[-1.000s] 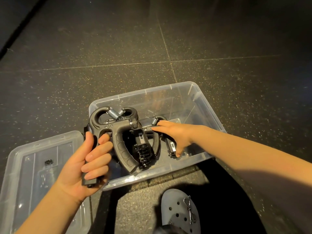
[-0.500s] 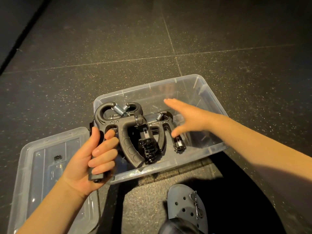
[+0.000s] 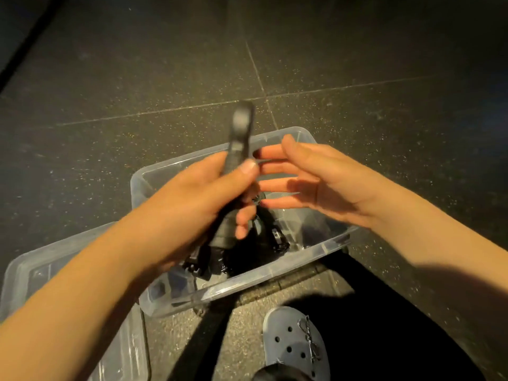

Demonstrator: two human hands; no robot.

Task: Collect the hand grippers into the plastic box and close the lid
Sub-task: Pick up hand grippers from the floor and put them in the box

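One grey clog [image 3: 295, 345] sits nearest me, just on the near side of the plastic box [image 3: 242, 284]. Left of the box I see its clear lid [image 3: 33, 273] lying on the floor, off the box and partly covered by the left forearm. Inside the box, toward its near wall, black hand grippers [image 3: 270, 240] lie in a dark heap; I cannot count them. Above the box the left hand [image 3: 189, 199] wraps fingers and thumb round the handle of one more, the held gripper [image 3: 238, 149]. It stands roughly upright and blurred, with its top end reaching past the box's far rim in my view. Just right of it, also above the box, the right hand [image 3: 324, 185] is spread, palm turned toward the left hand, fingers straight and apart, holding nothing. Whether its fingertips touch the held gripper I cannot tell. Beyond the box lies dark speckled floor tile [image 3: 137, 64], with pale joints crossing just behind the far rim.
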